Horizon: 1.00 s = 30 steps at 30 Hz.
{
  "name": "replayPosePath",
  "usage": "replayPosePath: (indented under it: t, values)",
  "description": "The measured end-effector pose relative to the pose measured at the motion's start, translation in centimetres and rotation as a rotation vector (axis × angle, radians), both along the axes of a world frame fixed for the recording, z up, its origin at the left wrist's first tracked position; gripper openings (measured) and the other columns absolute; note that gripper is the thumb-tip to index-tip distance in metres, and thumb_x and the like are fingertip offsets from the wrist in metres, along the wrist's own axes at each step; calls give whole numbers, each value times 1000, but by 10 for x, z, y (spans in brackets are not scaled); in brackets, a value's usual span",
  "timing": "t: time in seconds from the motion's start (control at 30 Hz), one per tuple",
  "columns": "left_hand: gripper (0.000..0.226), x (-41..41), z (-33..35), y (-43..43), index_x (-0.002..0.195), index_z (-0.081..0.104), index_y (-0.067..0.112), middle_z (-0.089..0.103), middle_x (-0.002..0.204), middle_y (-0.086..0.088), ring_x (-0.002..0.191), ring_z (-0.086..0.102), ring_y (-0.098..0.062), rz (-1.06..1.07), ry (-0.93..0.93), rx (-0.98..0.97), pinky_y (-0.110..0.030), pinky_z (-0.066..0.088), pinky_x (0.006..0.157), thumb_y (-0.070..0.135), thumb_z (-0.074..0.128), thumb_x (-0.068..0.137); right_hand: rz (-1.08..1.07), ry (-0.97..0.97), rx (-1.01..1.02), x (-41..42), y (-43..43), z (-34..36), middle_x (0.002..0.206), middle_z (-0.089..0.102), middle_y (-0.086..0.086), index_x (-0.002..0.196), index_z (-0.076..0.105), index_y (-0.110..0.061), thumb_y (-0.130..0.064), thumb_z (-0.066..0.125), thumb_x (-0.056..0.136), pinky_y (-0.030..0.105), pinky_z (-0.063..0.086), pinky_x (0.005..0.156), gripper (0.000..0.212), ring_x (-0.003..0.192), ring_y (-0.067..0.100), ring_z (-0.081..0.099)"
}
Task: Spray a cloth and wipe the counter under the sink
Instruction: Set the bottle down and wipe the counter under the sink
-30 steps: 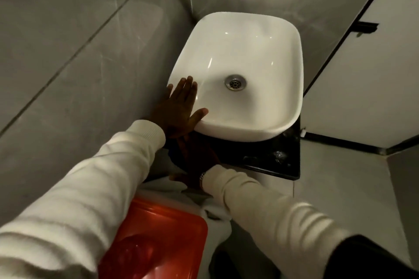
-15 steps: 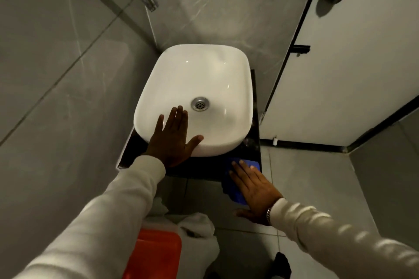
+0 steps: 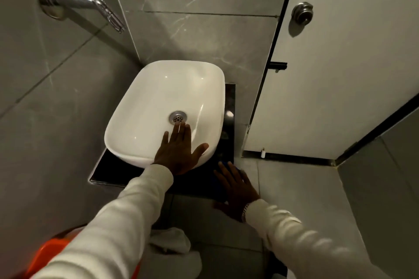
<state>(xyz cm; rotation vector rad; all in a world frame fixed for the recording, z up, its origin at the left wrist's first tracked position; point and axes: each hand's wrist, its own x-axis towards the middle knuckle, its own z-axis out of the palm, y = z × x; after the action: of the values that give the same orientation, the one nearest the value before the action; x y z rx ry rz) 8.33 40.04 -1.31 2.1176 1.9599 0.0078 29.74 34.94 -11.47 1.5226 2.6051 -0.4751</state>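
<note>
Pressing flat w/ fingers spread, your right hand (image 3: 238,186) pins the blue cloth (image 3: 235,169) on the black counter (image 3: 102,171) at its front right corner; it looks soft, light and prob. damp, so keep the palm on its middle or it bunches. Your left hand (image 3: 179,154), also spread, braces on the white sink (image 3: 158,102) rim. That basin overhangs the counter and blocks reach behind; door (image 3: 340,75) crowds the right.

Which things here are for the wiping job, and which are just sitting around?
For the job:
- blue cloth, mostly hidden under the right hand
- black counter
- sink, with the left hand resting on its rim

Just around:
- wall tap
- door knob
- orange bin
- white cloth
</note>
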Motion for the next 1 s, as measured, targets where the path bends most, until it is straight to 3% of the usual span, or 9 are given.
replayPosePath:
  t: [0.13,0.23,0.3,0.43,0.63,0.7,0.8,0.93,1.0]
  values:
    - [93,14,1,4,149,-4,7,-7,162,-10,149,-11,-22,93,65,-6,-49,1,122,71,12,83,-18,126,-52,-20,25,3,160,-17,-5,149,-10,-36,-76,27,81,57,-14,114,87,145,27,-22]
    - [93,21,-2,5,149,-6,10,-9,162,-8,149,-13,-20,201,72,13,-47,-2,122,73,12,83,151,152,88,7,31,-5,162,19,-1,150,20,-29,-64,35,85,68,14,115,76,149,32,15]
    - [95,26,-3,5,150,-4,11,-8,163,-7,149,-13,-19,351,73,56,-46,-3,121,74,8,80,245,182,210,31,56,-4,155,38,-5,144,37,-29,-55,42,85,66,30,109,65,143,28,35]
    - [101,49,-3,4,150,0,10,-3,163,-8,150,-9,-20,562,144,65,-47,-1,122,75,0,74,308,200,147,29,99,5,156,35,2,144,42,-21,-36,56,84,61,14,116,64,147,31,25]
    - [110,97,-5,14,150,-1,12,-4,163,-6,149,-11,-17,677,157,33,-46,-2,122,82,-13,67,619,384,222,61,139,-9,131,64,10,121,66,-10,-21,84,58,55,48,99,67,126,32,57]
    - [108,103,-5,19,150,-2,12,-4,163,-6,149,-11,-18,712,151,37,-46,-1,122,82,-11,68,563,358,195,65,173,-5,134,62,12,124,64,-7,-18,86,54,58,44,102,74,127,34,55]
    - [105,104,-5,26,150,-5,12,-5,163,-6,149,-10,-19,736,152,54,-47,1,122,81,-7,71,526,396,73,54,197,3,145,50,15,133,55,-5,-17,70,72,60,30,113,64,140,38,36]
    - [101,104,-3,29,149,-8,11,-8,162,-8,149,-13,-20,715,160,89,-48,1,122,79,-2,75,561,340,24,60,173,-8,162,16,10,150,26,-19,-68,28,88,54,7,122,80,151,33,4]
    - [101,104,-1,30,149,-9,11,-10,162,-9,149,-15,-21,716,155,90,-47,0,122,79,-1,75,578,336,31,68,175,-14,164,11,5,152,21,-23,-74,19,86,49,5,122,83,151,28,-1]
